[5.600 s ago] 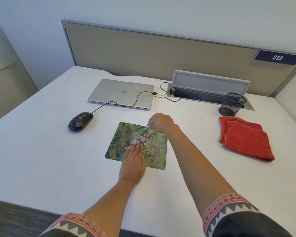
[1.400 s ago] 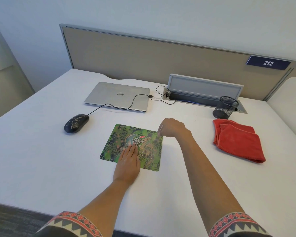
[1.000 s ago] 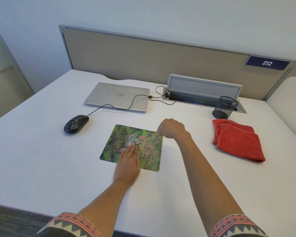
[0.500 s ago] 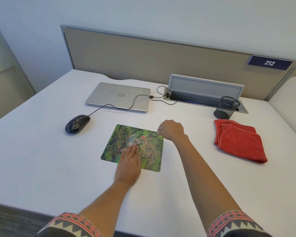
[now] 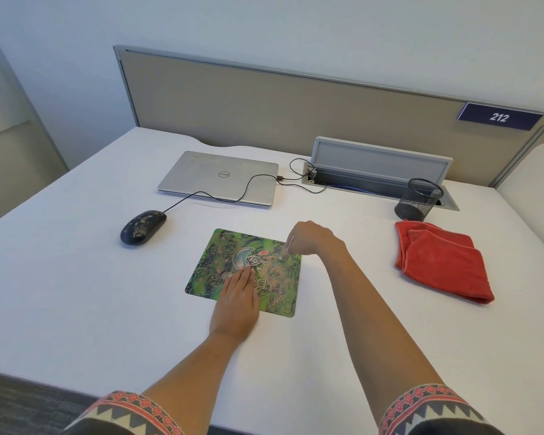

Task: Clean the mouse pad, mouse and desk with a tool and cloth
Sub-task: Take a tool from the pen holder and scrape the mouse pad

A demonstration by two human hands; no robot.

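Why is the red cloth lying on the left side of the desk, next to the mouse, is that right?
Not quite. The head view shows the red cloth on the right side of the desk, by the mesh cup. The mouse is on the left.

Your left hand lies flat on the green mouse pad, pinning it to the white desk. Your right hand is closed around a small tool touching the pad's speckled far right corner. A dirty black mouse sits left; a folded red cloth lies right.
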